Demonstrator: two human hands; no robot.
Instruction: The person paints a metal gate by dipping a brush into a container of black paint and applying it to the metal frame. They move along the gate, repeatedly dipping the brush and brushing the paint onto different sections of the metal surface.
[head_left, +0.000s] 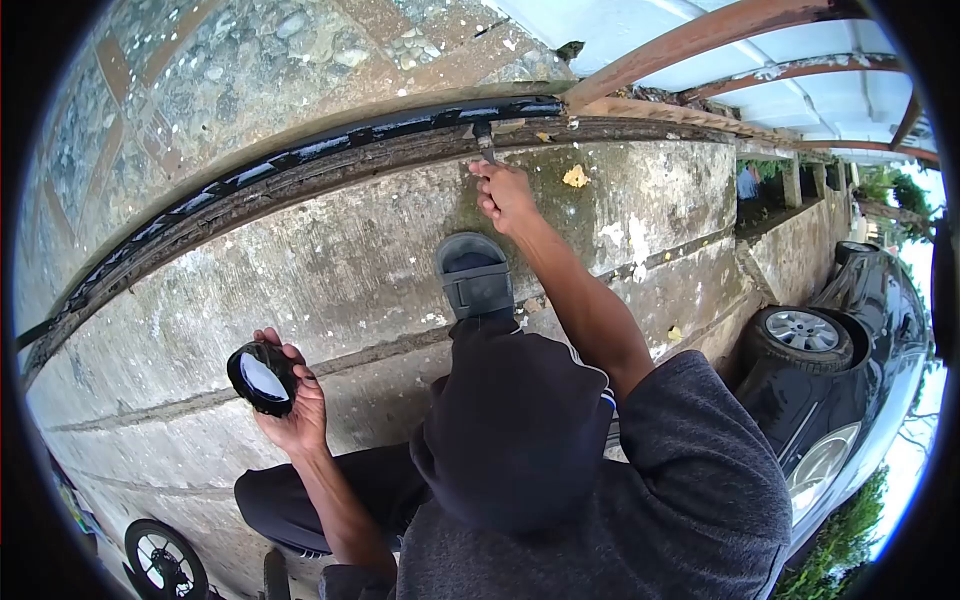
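My left hand (300, 415) is wrapped round a small round container (262, 379) of glossy black paint, held out over the concrete. The fingers of my right hand (505, 195) are closed on the handle of a paintbrush (484, 140). Its dark bristles touch the lower side of a long metal rail (400, 122), near the rail's right end. Wet-looking black paint covers much of this rail, with pale glints along it. Below my right hand, a grey sandal (474, 278) is on my foot.
Behind the rail lies stone-set paving (270, 50). A brown rusty frame (700, 45) with pale sheets stands at upper right. To the right is a dark car (850, 350); at lower left, a spoked wheel (165, 565). A dry leaf (576, 177) lies on the stained concrete.
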